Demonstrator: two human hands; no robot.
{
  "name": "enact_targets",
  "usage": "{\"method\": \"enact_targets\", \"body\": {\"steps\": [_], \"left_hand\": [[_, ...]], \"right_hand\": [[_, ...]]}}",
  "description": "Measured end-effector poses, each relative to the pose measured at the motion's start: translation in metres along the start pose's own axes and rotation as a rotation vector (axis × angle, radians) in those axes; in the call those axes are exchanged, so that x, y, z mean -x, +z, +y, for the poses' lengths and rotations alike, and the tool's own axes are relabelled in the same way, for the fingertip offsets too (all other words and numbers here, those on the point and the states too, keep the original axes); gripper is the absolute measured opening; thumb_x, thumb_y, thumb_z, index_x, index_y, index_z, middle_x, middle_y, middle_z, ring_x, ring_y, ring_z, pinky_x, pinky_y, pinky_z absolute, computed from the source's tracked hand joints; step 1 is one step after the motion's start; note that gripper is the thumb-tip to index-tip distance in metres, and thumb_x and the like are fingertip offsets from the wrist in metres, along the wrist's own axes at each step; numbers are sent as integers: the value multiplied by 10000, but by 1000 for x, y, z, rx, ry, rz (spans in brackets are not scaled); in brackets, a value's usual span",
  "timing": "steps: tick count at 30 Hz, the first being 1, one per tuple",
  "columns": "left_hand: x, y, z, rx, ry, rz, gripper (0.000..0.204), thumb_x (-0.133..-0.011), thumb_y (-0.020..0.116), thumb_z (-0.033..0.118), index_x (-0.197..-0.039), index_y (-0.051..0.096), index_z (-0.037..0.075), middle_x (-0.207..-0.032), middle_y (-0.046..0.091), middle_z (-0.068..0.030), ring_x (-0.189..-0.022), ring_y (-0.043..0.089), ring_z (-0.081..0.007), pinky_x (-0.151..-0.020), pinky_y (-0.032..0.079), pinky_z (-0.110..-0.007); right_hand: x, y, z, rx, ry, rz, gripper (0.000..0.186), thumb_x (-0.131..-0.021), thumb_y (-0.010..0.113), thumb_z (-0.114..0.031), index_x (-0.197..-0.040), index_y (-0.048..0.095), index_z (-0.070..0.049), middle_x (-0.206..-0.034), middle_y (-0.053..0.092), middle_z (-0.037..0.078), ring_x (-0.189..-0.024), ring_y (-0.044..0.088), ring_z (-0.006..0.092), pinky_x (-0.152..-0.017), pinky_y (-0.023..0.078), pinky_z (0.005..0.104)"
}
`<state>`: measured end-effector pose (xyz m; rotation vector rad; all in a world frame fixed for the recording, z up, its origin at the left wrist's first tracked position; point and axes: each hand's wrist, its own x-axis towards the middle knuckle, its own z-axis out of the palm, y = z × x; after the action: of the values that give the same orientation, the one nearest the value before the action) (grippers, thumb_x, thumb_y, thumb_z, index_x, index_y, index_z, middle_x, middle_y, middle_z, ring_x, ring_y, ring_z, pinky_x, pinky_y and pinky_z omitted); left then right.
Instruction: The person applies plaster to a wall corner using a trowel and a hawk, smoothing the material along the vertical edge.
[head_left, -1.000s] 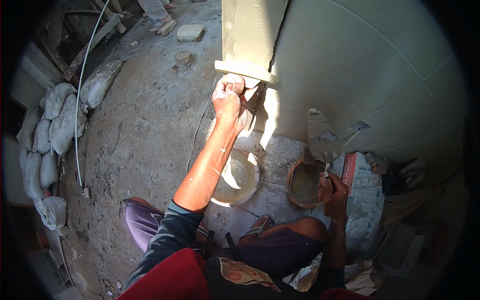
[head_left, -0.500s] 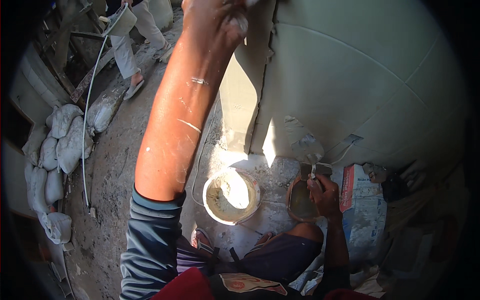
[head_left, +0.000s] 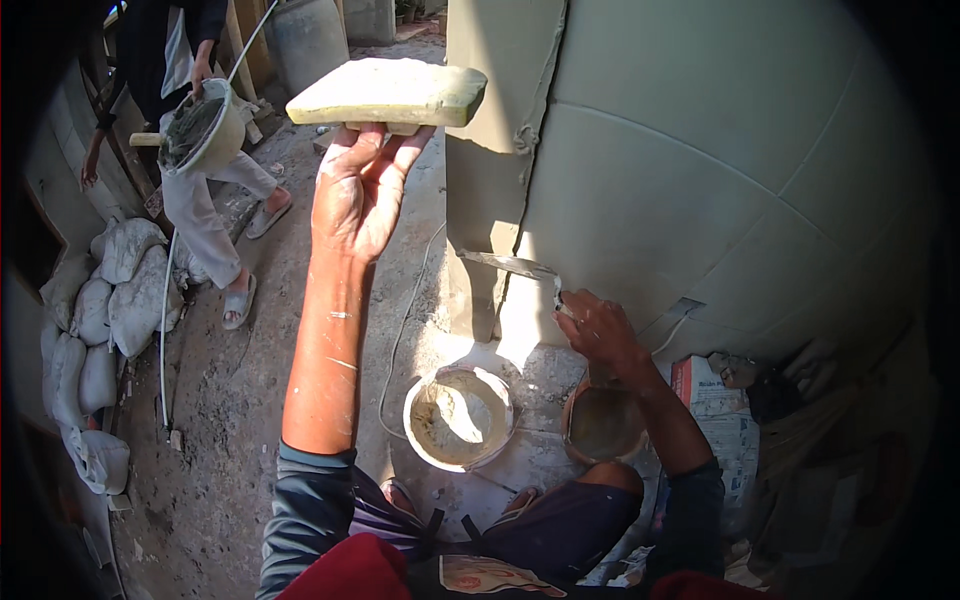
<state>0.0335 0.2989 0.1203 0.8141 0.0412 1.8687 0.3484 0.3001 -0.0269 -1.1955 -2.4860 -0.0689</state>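
My left hand (head_left: 362, 190) is raised high, palm toward me, with its fingers gripping the underside of a flat yellowish board (head_left: 388, 94) held level. Lower to the right, my right hand (head_left: 598, 327) grips a thin metal trowel (head_left: 512, 265) whose blade points left against the grey plastered wall (head_left: 700, 150), near a vertical joint. Below the two hands, a white bucket (head_left: 458, 418) with pale paste stands on the ground, and a brown bowl (head_left: 603, 424) of paste sits right of it, under my right wrist.
Another person (head_left: 205, 160) stands at the upper left carrying a bucket of grey mortar (head_left: 203, 126). Filled white sacks (head_left: 95, 320) are piled along the left edge. A thin white cable (head_left: 405, 320) runs over the dirt ground. A printed carton (head_left: 715, 400) lies at the wall's foot.
My left arm has risen from the wall's edge to overhead, now showing the board on its fingers. My right hand has lifted from the brown bowl and brought the trowel to the wall.
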Motion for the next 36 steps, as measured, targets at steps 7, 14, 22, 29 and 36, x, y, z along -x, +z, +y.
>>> {"method": "enact_targets", "body": {"steps": [7,14,22,29,36], "left_hand": [[83,-68,-24,42,-116,108,485,-875,592,-24,-1322,406,-53,-1295,544,-172,-1204,544,-296,-1075,422,-472],[124,-121,-93,212,-239,159,517,-839,556,-94,-1331,404,-51,-1308,537,-193,-1205,552,-304,-1044,457,-467],[155,-157,-154,279,-302,290,538,-814,599,-98,-1320,432,-24,-1310,545,-175,-1206,545,-313,-1049,445,-503],[165,-187,-167,290,-324,273,532,-819,552,-137,-1320,420,-13,-1312,523,-187,-1195,534,-324,-1039,450,-502],[164,-193,-177,312,-331,289,563,-798,542,-161,-1326,418,-12,-1292,535,-193,-1154,564,-332,-1045,445,-506]], "right_hand": [[-91,-139,-32,-135,101,70,289,-888,575,-236,-838,580,48,-696,562,195,-640,593,309,-639,462,438],[-147,-252,-58,-354,191,292,352,-933,581,-282,-733,550,7,-566,452,18,-506,388,101,-471,347,299],[-138,-204,-34,-332,108,203,370,-958,561,-313,-762,548,1,-598,474,20,-517,367,111,-502,353,310],[-172,-289,-74,-239,186,292,389,-968,538,-301,-696,539,-23,-585,472,11,-471,459,91,-438,388,290],[-199,-312,-61,-603,94,450,282,-985,529,-275,-874,603,-26,-661,532,1,-486,499,56,-406,418,225]]}}
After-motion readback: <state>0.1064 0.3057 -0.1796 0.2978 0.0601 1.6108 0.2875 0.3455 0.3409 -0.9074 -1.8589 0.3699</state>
